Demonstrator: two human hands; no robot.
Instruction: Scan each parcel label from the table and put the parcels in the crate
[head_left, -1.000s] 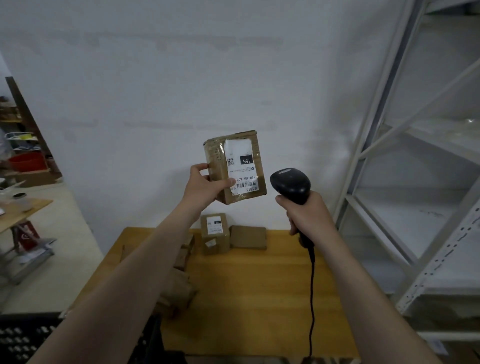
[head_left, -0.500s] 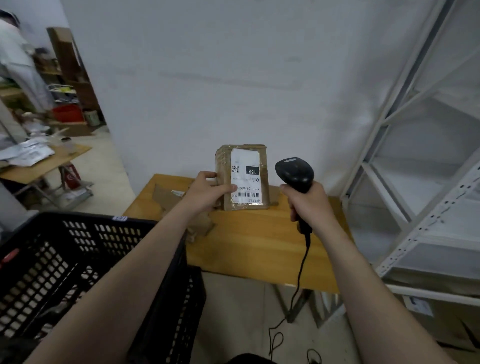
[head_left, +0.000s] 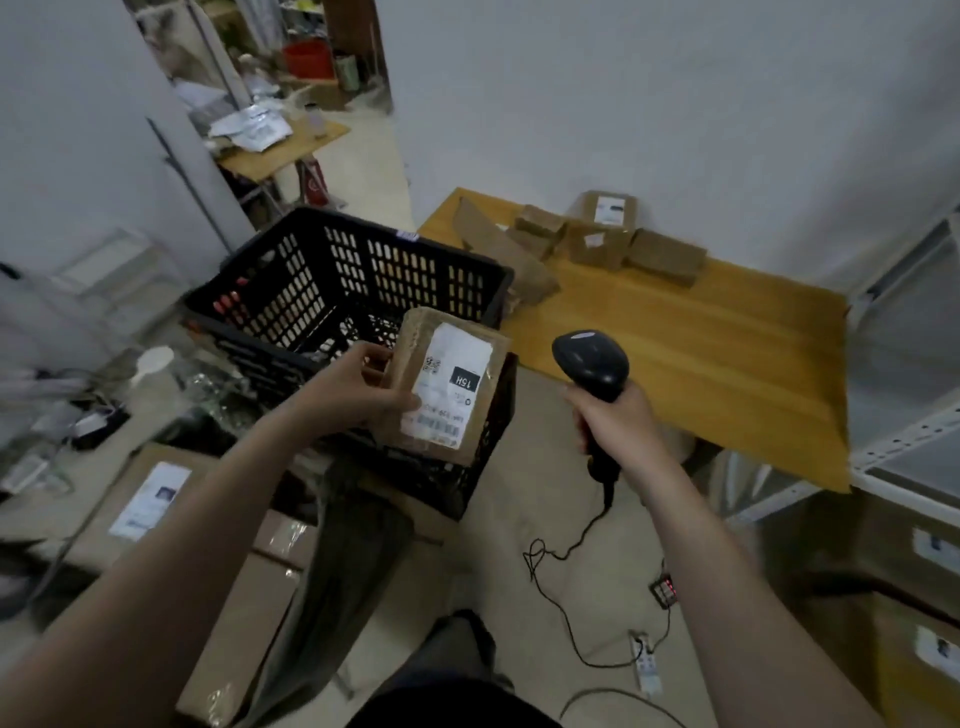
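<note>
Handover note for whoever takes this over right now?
Left grip holds a labelled parcel, label up, over the near rim of the black crate. Right grip holds the corded scanner, apart from it.
Done: cannot tell whether this label is scanned; parcel not yet in the crate.
Left: drop it in, then scan and crate the parcels at the far edge of the table.

Seen from one wide camera worn on the head, high up, looking forward and down. Very near the left hand (head_left: 358, 389) and right hand (head_left: 618, 421), out in front. Crate (head_left: 395, 270) just past them on the left, tabletop (head_left: 701, 353) farther off on the right, floor (head_left: 519, 519) right below.
</note>
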